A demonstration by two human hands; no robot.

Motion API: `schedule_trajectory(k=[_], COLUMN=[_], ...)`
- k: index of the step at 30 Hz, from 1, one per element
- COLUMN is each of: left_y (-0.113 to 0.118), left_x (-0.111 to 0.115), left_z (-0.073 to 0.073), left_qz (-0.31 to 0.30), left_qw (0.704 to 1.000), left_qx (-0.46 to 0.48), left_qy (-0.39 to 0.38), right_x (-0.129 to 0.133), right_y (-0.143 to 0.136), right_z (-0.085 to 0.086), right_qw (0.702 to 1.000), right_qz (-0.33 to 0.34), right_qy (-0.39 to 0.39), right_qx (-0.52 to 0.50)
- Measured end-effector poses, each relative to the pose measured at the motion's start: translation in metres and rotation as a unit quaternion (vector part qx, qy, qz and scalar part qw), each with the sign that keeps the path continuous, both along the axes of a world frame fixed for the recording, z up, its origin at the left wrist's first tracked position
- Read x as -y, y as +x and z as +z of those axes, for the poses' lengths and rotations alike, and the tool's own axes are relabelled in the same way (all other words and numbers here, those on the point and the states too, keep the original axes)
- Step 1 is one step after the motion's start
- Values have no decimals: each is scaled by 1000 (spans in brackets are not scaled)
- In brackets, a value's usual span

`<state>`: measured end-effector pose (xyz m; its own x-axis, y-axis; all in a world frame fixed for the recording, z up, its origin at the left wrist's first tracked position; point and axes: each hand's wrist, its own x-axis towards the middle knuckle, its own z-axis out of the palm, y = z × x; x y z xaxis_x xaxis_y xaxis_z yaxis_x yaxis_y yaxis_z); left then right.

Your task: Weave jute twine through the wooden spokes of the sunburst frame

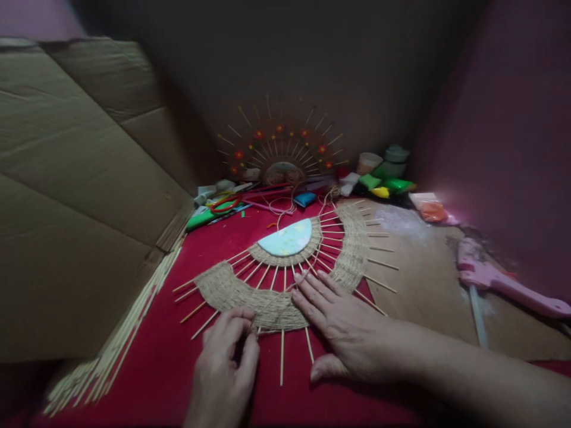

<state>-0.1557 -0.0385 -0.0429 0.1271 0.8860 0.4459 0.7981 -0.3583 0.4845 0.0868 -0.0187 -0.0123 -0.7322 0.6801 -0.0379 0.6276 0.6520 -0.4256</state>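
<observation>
A fan-shaped weaving (272, 306) of tan twine on thin wooden sticks lies on a red cloth. At its centre is a pale blue half-disc (288, 239) with a woven twine rim. My left hand (227, 359) is closed in a pinch at the outer lower edge of the woven band, apparently on a strand of twine; its fingertips are partly hidden. Spread flat over the band and sticks, my right hand (334, 321) is open, pressing on the weaving right of centre. A thin strand of twine runs across the sticks to its fingers.
A cardboard sheet (80, 208) stands at left beside a bundle of sticks (120, 333). Behind are red-handled scissors (224, 204), a twine ball (331, 194), coloured packets (397, 185) and a flower-decorated stick fan (281, 145). A pink glue gun (504, 279) lies on cardboard at right.
</observation>
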Motion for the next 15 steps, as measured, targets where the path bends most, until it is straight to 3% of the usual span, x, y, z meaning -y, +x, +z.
schedule_trajectory(k=[15], left_y=[5], left_x=[-1], left_z=[2], left_qz=[15], left_qw=[997], left_qx=[54], left_qy=[-47], right_x=[-1], right_y=[0], right_z=[2], right_qw=[999], right_qz=[15], right_qy=[34], right_qx=[21])
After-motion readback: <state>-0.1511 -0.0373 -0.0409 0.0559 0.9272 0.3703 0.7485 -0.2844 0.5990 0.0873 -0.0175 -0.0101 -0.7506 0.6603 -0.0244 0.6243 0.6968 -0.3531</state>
